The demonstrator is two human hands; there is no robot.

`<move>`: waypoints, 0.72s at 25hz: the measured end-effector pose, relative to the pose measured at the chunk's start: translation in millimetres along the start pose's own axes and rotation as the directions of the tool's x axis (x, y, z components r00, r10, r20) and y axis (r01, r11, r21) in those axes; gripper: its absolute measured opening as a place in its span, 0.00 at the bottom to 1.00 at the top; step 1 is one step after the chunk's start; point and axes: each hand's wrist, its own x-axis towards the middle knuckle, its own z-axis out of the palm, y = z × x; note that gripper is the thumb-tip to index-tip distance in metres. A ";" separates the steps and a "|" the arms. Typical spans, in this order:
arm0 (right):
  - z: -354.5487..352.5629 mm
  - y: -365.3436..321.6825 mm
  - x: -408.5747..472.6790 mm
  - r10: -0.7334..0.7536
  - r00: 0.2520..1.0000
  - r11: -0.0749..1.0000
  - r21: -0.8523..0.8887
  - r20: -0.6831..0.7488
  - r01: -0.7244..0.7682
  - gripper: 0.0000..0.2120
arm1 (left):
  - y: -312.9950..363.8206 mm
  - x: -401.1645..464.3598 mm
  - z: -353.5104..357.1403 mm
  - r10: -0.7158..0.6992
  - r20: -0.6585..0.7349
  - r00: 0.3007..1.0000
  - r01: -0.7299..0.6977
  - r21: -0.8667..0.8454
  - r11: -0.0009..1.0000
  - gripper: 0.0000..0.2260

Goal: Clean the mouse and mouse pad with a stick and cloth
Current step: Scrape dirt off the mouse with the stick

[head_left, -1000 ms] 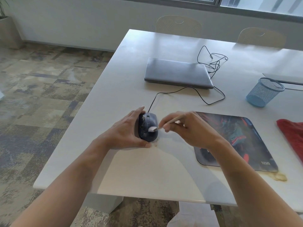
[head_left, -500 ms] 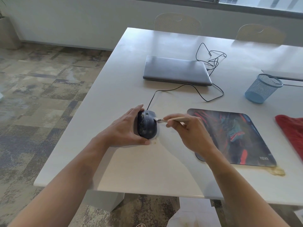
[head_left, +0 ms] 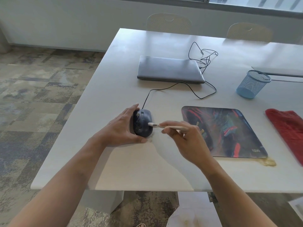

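Both hands (head_left: 121, 130) mid-table, mouse (head_left: 142, 123) between.

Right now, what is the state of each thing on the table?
mouse: tilted on its side, held by left hand
stick: pinched by right hand, tip on mouse
mouse pad: flat, stained
laptop: closed
red cloth: untouched
blue mesh cup: upright

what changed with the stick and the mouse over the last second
The right hand swept the stick along the mouse; its white tip now touches the mouse's right side. The left hand kept gripping the mouse; mouse pad and red cloth stayed put.
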 end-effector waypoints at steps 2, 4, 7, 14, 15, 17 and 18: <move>2.9 2.5 -9.4 -0.028 0.999 0.999 -0.023 0.038 0.029 0.12 | -0.2 -0.9 -0.2 0.000 0.000 1.000 0.000 0.004 1.000 0.56; 0.6 3.3 -17.0 -0.014 0.997 0.999 0.037 0.072 0.011 0.14 | -1.1 -0.6 -0.7 0.000 -0.004 1.000 0.000 0.011 1.000 0.56; -9.2 6.2 -18.9 0.084 0.996 0.989 0.118 0.038 -0.088 0.11 | -0.5 0.6 0.3 0.019 -0.002 1.000 -0.019 -0.002 1.000 0.56; -61.7 31.5 -24.2 0.241 0.962 0.928 0.322 -0.129 -0.189 0.03 | 14.3 2.1 -10.8 0.086 0.066 0.994 -0.082 -0.062 0.995 0.47; -71.9 35.5 -24.9 0.260 0.952 0.918 0.346 -0.161 -0.193 0.04 | 22.9 5.5 -9.9 0.110 0.022 0.994 -0.109 -0.042 0.993 0.42; -95.1 43.9 -26.0 0.296 0.924 0.901 0.391 -0.243 -0.186 0.03 | 46.7 14.7 -2.4 0.158 -0.099 0.983 -0.160 -0.017 0.987 0.34; -106.7 48.5 -26.4 0.312 0.907 0.895 0.408 -0.283 -0.180 0.02 | 60.3 19.5 3.1 0.189 -0.147 0.971 -0.193 -0.007 0.981 0.31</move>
